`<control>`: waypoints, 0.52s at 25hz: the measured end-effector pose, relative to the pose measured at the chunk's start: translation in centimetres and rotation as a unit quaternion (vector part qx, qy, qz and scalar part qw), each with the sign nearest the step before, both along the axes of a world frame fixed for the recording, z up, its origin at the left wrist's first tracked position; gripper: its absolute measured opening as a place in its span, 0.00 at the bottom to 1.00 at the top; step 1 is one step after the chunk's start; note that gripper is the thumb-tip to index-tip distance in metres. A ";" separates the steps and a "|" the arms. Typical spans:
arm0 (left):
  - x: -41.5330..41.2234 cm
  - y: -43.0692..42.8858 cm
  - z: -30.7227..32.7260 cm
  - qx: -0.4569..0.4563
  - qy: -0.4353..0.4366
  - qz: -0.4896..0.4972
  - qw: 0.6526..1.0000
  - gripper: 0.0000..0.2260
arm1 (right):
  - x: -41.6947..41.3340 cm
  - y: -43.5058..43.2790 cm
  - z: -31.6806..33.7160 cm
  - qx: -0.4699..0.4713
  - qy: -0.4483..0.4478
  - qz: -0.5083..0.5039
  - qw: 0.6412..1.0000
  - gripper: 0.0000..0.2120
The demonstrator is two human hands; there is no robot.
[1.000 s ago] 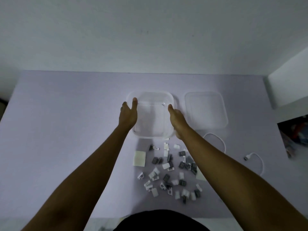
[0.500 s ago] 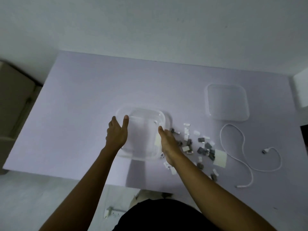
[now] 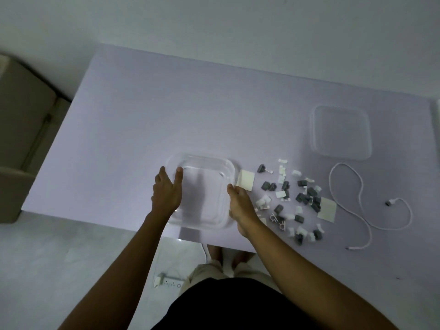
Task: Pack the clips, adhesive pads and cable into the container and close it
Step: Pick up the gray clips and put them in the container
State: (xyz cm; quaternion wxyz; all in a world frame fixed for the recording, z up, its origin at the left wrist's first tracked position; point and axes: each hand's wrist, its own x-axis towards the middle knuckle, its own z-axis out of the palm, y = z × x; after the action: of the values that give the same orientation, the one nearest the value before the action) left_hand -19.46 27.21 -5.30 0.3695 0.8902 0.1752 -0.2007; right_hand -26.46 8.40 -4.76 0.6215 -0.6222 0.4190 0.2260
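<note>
Plainly, both hands, left hand (image 3: 166,191) and right hand (image 3: 240,206), clasp the container (image 3: 202,186) with spread fingers; near the table (image 3: 142,115) edge, it could tip off.

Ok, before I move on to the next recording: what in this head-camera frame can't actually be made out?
- Right hand: its fingers lie behind the palm and wrist, so the grip on the container is unclear.
- Clips: too small and dim to count or tell types apart.
- Clips nearest the right wrist: partly covered by it.
- Cable plugs: too small to identify.
- Lid: transparent, so which face is up is unclear.
</note>
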 end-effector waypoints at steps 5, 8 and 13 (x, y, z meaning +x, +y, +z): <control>-0.1 0.5 -0.3 0.051 0.002 -0.045 0.998 0.37 | -0.8 0.2 -0.8 -0.009 -0.013 -0.009 1.000 0.20; 0.1 -0.9 0.2 0.144 -0.089 -0.097 0.981 0.35 | -1.0 -0.5 -0.6 -0.039 -0.034 0.007 0.999 0.17; 0.9 -7.8 2.2 0.004 -0.213 -0.215 0.953 0.23 | -1.6 -5.3 0.1 -0.130 -0.075 0.004 0.989 0.12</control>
State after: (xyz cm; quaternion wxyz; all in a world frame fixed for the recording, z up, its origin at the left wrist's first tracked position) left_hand -18.56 19.37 -3.15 0.3428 0.9303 -0.1027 -0.0803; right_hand -28.03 3.10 -4.68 0.5642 -0.7147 0.3942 0.1245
